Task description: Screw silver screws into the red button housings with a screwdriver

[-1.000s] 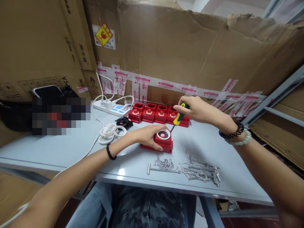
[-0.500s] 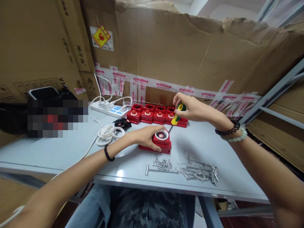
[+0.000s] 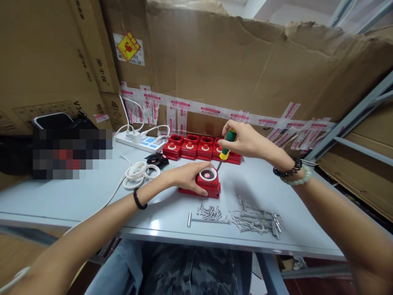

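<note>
My left hand (image 3: 190,178) grips a red housing (image 3: 213,190) on the table, thumb along its near side and fingers over the far side. A white ring (image 3: 200,175) with a dark centre sits on top of the housing. In my right hand (image 3: 242,138) is a green and yellow screwdriver (image 3: 229,141), tilted, its handle between thumb and fingers. Its shaft runs down to the right edge of the white ring; the exact contact of the tip is hidden. Close in front lie several small screws (image 3: 210,212) and a metal T-handle tool (image 3: 202,220).
Several red housings (image 3: 188,149) stand in a row at the back. Left of them are a white power strip (image 3: 139,141), a black packet (image 3: 157,159) and loose white rings (image 3: 135,171). Plastic-wrapped metal parts (image 3: 256,219) lie front right. Cardboard (image 3: 215,61) walls the back.
The screwdriver handle has turned in my right hand, showing more green now. My left hand keeps its hold on the red housing. The view has shifted slightly.
</note>
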The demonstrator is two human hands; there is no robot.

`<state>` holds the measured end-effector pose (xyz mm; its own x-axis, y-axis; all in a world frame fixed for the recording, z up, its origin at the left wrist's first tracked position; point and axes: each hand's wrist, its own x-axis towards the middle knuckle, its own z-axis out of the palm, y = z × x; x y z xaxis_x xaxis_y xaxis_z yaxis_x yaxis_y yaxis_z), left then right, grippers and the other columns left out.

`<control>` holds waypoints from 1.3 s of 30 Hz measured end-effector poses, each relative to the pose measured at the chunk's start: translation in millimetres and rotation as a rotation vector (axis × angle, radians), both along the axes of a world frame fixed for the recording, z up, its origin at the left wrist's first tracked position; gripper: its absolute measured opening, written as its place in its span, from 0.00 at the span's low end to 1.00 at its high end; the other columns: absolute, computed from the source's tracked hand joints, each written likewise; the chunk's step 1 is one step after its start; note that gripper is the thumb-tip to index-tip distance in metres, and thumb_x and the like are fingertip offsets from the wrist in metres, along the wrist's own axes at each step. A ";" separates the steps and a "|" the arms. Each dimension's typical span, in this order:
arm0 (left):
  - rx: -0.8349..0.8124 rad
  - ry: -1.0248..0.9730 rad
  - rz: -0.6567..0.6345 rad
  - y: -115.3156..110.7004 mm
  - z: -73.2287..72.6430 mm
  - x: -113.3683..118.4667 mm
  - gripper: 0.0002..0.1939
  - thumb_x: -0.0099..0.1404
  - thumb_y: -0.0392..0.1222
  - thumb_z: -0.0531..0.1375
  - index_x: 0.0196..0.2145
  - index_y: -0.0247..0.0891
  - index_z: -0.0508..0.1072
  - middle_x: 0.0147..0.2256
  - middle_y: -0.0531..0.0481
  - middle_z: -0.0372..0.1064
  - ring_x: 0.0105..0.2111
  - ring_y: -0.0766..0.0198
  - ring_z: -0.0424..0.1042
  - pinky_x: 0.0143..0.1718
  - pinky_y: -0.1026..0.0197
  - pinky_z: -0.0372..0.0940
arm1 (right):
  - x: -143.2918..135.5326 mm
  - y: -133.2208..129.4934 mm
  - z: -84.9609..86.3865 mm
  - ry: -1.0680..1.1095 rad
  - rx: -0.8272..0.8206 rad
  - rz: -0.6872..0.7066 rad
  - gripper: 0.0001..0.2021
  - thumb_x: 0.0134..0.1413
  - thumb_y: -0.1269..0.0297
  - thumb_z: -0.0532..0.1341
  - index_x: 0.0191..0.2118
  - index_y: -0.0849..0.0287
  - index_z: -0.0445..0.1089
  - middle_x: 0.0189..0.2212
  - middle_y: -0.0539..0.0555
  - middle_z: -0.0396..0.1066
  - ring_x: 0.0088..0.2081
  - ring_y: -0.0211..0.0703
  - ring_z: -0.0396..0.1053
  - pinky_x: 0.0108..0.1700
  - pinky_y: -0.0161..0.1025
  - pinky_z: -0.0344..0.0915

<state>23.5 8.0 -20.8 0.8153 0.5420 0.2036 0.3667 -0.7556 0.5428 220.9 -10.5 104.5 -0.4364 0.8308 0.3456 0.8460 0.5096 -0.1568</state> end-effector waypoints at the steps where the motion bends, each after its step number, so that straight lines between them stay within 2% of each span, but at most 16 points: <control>1: 0.001 -0.002 0.001 -0.1 0.3 0.0 0.34 0.49 0.52 0.68 0.51 0.43 0.62 0.47 0.47 0.68 0.45 0.54 0.69 0.45 0.58 0.63 | 0.2 0.9 -1.7 0.016 0.026 -0.005 0.06 0.49 0.64 0.57 0.34 0.58 0.61 0.30 0.52 0.68 0.31 0.41 0.63 0.34 0.38 0.58; 3: 0.006 -0.003 -0.001 -0.4 0.9 0.1 0.34 0.49 0.52 0.68 0.51 0.43 0.62 0.47 0.47 0.68 0.45 0.54 0.69 0.45 0.58 0.63 | 0.4 2.6 -4.9 0.073 0.031 0.024 0.06 0.49 0.67 0.56 0.35 0.58 0.60 0.32 0.53 0.69 0.32 0.41 0.65 0.35 0.38 0.59; 6: 0.018 0.005 -0.002 -0.6 1.2 0.5 0.34 0.49 0.52 0.68 0.51 0.42 0.62 0.48 0.46 0.67 0.46 0.53 0.69 0.45 0.58 0.63 | -0.4 2.3 -6.6 0.116 -0.005 0.064 0.14 0.45 0.69 0.58 0.40 0.58 0.57 0.37 0.56 0.69 0.35 0.41 0.66 0.35 0.37 0.61; 8: 0.023 0.008 -0.004 -0.5 1.2 0.8 0.34 0.49 0.52 0.68 0.51 0.42 0.62 0.48 0.46 0.67 0.46 0.53 0.68 0.45 0.58 0.63 | -1.3 0.5 -5.7 0.052 0.020 -0.030 0.16 0.49 0.62 0.59 0.42 0.59 0.56 0.35 0.58 0.68 0.34 0.45 0.66 0.35 0.40 0.60; 10: 0.025 0.009 -0.004 -0.3 0.8 1.1 0.34 0.49 0.52 0.68 0.50 0.43 0.61 0.47 0.46 0.67 0.45 0.53 0.69 0.45 0.58 0.63 | -1.6 -1.0 -4.0 -0.045 0.057 -0.187 0.17 0.54 0.53 0.55 0.43 0.61 0.56 0.30 0.58 0.67 0.32 0.49 0.66 0.33 0.43 0.59; 12: 0.027 0.012 0.000 0.1 0.3 1.1 0.34 0.49 0.52 0.68 0.50 0.43 0.61 0.47 0.46 0.67 0.45 0.53 0.69 0.45 0.58 0.63 | -0.7 -1.2 -2.1 -0.102 0.064 -0.258 0.16 0.56 0.52 0.53 0.42 0.61 0.57 0.28 0.58 0.66 0.30 0.50 0.65 0.32 0.43 0.58; 15: 0.029 0.016 -0.001 0.8 -0.4 0.7 0.34 0.49 0.52 0.68 0.51 0.43 0.61 0.48 0.46 0.67 0.45 0.53 0.68 0.45 0.57 0.63 | 2.3 0.3 0.9 -0.067 0.019 -0.099 0.13 0.52 0.62 0.57 0.42 0.58 0.56 0.30 0.54 0.67 0.29 0.45 0.64 0.31 0.41 0.58; 17: 0.028 0.016 -0.010 1.0 -0.6 0.4 0.34 0.49 0.52 0.68 0.51 0.43 0.61 0.48 0.46 0.67 0.45 0.53 0.68 0.45 0.57 0.63 | 3.7 1.6 2.0 0.010 -0.036 0.030 0.16 0.45 0.69 0.59 0.41 0.56 0.56 0.32 0.53 0.67 0.30 0.42 0.64 0.31 0.38 0.59; 19: 0.023 0.012 -0.014 0.9 -0.4 0.3 0.34 0.49 0.52 0.68 0.51 0.43 0.61 0.47 0.47 0.67 0.45 0.53 0.69 0.45 0.58 0.63 | 3.8 2.7 0.8 0.070 -0.046 0.088 0.17 0.41 0.73 0.60 0.40 0.56 0.57 0.35 0.53 0.67 0.33 0.41 0.65 0.32 0.37 0.60; 24: 0.032 0.017 0.004 -0.2 0.3 0.7 0.35 0.49 0.52 0.68 0.52 0.44 0.60 0.48 0.47 0.67 0.45 0.54 0.69 0.45 0.58 0.63 | 1.9 7.6 -12.2 0.113 0.065 0.012 0.09 0.44 0.68 0.59 0.34 0.57 0.59 0.30 0.52 0.67 0.31 0.41 0.65 0.35 0.40 0.60; 27: 0.032 0.013 -0.001 -0.3 0.7 0.7 0.35 0.49 0.52 0.67 0.53 0.44 0.60 0.48 0.47 0.67 0.46 0.54 0.69 0.46 0.58 0.63 | 2.1 10.1 -15.5 0.243 0.067 0.102 0.12 0.41 0.73 0.58 0.34 0.57 0.58 0.30 0.51 0.69 0.32 0.40 0.66 0.35 0.38 0.61; 30: 0.027 0.012 -0.005 0.1 0.6 0.5 0.34 0.50 0.52 0.67 0.52 0.43 0.61 0.48 0.47 0.67 0.45 0.54 0.69 0.45 0.58 0.63 | 2.0 8.2 -8.3 0.345 0.128 0.132 0.14 0.37 0.75 0.57 0.35 0.58 0.59 0.29 0.51 0.70 0.30 0.39 0.66 0.33 0.37 0.61; 34: 0.023 0.015 0.002 0.3 0.1 0.7 0.35 0.49 0.52 0.67 0.52 0.43 0.60 0.48 0.47 0.67 0.45 0.54 0.69 0.45 0.58 0.63 | 1.2 2.2 2.9 0.379 0.283 0.072 0.05 0.40 0.75 0.54 0.25 0.61 0.65 0.23 0.50 0.69 0.27 0.36 0.64 0.31 0.36 0.59; 36: 0.019 0.017 0.005 0.1 0.0 0.9 0.35 0.49 0.52 0.67 0.52 0.43 0.60 0.48 0.47 0.67 0.45 0.54 0.69 0.45 0.58 0.63 | 2.1 2.0 -1.6 0.283 0.169 0.060 0.07 0.43 0.72 0.54 0.21 0.61 0.68 0.21 0.51 0.69 0.25 0.36 0.63 0.30 0.36 0.58; 39: 0.028 0.041 0.033 -0.3 0.2 1.2 0.37 0.49 0.54 0.67 0.53 0.42 0.60 0.49 0.45 0.66 0.47 0.52 0.68 0.46 0.57 0.62 | 6.6 8.2 -23.9 0.024 -0.240 0.074 0.07 0.42 0.66 0.60 0.25 0.63 0.74 0.19 0.50 0.69 0.22 0.35 0.62 0.26 0.35 0.57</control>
